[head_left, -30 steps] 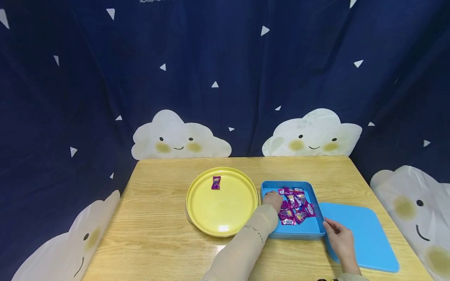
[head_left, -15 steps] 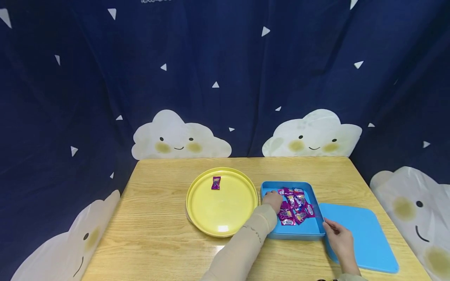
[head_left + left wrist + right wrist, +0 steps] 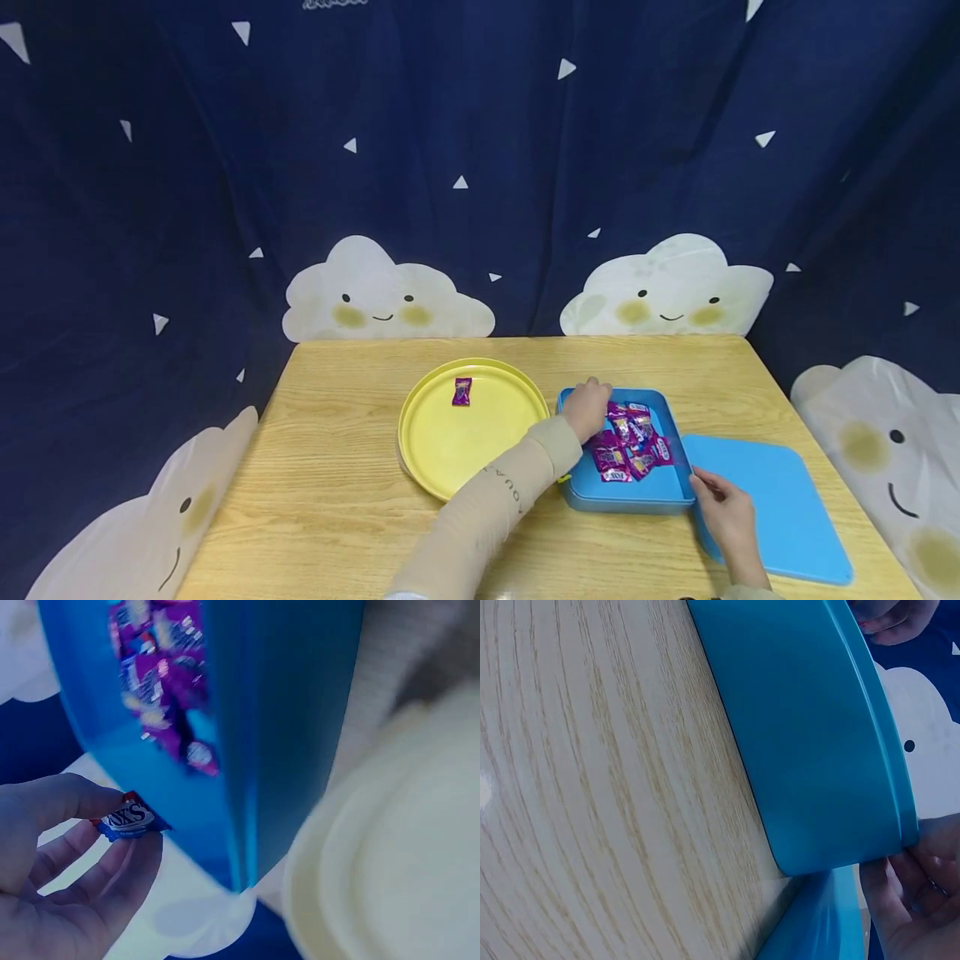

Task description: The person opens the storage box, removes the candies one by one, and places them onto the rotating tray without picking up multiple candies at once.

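Observation:
My left hand [image 3: 587, 408] is over the back left part of a blue box [image 3: 630, 505]. Between thumb and fingers it pinches a small wrapped candy [image 3: 129, 817] with a blue, white and red wrapper, seen in the left wrist view. Several purple-wrapped candies [image 3: 637, 437] lie heaped in the box. At the front right corner of the box, my right hand [image 3: 726, 512] pinches the wall between thumb and fingers, plain also in the right wrist view. One purple candy [image 3: 462, 392] lies near the back of a round yellow tray [image 3: 472, 450].
A flat blue lid [image 3: 780, 508] lies on the wooden table [image 3: 330, 467], right of the box and partly behind my right hand. The yellow tray stands close by on the box's left, under my left sleeve [image 3: 480, 508]. A dark blue curtain [image 3: 420, 108] hangs behind the table.
My left hand has lifted from among the candies and moved toward the back left edge of the box, now holding a candy. My right hand stays at the corner.

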{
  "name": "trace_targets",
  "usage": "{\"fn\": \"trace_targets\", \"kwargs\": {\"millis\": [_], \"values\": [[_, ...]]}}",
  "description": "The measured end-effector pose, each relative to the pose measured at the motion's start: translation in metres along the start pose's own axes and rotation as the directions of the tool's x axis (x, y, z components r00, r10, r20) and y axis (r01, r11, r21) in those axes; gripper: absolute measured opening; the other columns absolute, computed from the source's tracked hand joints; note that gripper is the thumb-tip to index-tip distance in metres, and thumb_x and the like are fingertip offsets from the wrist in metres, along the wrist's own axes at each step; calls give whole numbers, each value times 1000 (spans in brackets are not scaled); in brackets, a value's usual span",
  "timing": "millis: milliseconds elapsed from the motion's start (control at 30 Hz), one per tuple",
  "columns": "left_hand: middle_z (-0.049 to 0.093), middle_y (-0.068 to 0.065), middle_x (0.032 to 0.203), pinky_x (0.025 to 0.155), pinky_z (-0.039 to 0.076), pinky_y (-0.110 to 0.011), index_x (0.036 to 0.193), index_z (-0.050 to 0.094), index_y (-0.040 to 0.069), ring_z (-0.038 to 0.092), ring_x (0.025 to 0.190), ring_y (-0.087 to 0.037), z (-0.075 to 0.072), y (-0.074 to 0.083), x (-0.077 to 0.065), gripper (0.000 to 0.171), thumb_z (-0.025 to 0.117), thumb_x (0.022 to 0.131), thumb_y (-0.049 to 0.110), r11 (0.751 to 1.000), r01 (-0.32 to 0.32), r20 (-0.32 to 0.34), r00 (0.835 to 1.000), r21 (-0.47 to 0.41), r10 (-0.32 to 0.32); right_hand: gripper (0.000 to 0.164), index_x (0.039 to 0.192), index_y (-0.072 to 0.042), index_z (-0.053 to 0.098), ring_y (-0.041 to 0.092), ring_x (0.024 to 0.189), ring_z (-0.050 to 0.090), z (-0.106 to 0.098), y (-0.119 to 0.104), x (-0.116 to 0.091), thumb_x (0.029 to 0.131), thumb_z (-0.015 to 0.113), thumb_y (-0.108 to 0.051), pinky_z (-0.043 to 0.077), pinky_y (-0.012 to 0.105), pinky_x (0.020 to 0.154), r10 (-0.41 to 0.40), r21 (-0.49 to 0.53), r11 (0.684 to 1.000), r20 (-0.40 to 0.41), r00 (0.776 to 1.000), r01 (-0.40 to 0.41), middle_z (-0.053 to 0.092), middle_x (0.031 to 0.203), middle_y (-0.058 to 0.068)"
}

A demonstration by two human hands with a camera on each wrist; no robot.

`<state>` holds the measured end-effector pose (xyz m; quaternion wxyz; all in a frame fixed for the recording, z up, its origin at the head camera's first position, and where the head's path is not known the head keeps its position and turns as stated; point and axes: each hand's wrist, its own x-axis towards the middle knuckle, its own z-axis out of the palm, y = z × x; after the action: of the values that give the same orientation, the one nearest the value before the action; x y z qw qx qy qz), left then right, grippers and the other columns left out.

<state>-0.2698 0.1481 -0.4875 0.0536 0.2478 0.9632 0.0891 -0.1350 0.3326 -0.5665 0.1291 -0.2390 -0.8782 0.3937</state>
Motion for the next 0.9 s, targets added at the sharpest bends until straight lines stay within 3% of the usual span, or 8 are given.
{"fn": "trace_targets", "kwargs": {"millis": [133,367,500,700,900], "values": [[56,-1,107,72,49,-17,121,57,18,57,92,-11,-16,-7,-3,38,63,85,9,1000,-22,-30,999,6,22,31,108,4,64,13,76,55,-4,-10,-5,89,58,-19,44,19,53,3,-2,1000,-3,1000,-3,64,102,23],[56,-2,99,66,47,-15,114,59,14,55,82,-11,-35,-31,-9,29,61,85,8,996,-88,-120,989,35,92,32,112,4,63,-7,69,45,-7,-13,-6,90,56,-19,42,14,55,41,-16,999,39,998,-40,62,107,23],[57,-4,99,68,49,-18,112,59,12,56,83,-14,-40,-50,-11,29,60,84,4,993,-93,-177,979,67,103,33,112,4,62,-3,70,47,-7,-13,-6,90,56,-20,42,15,55,29,-8,1000,37,999,-29,62,106,23],[57,-9,102,72,52,-26,110,59,8,59,88,-22,-34,-87,-11,32,59,80,-4,997,-35,-243,969,70,51,29,108,3,65,8,72,52,-3,-12,-6,88,59,-18,45,22,53,18,-1,1000,-14,1000,-18,66,98,19],[57,-15,106,76,52,-31,112,59,5,59,91,-28,-22,-122,-13,36,54,80,-11,998,49,-216,976,34,-41,34,109,4,64,6,74,52,-4,-8,-5,89,57,-24,45,21,52,-6,1,1000,2,1000,6,64,101,21]]}}
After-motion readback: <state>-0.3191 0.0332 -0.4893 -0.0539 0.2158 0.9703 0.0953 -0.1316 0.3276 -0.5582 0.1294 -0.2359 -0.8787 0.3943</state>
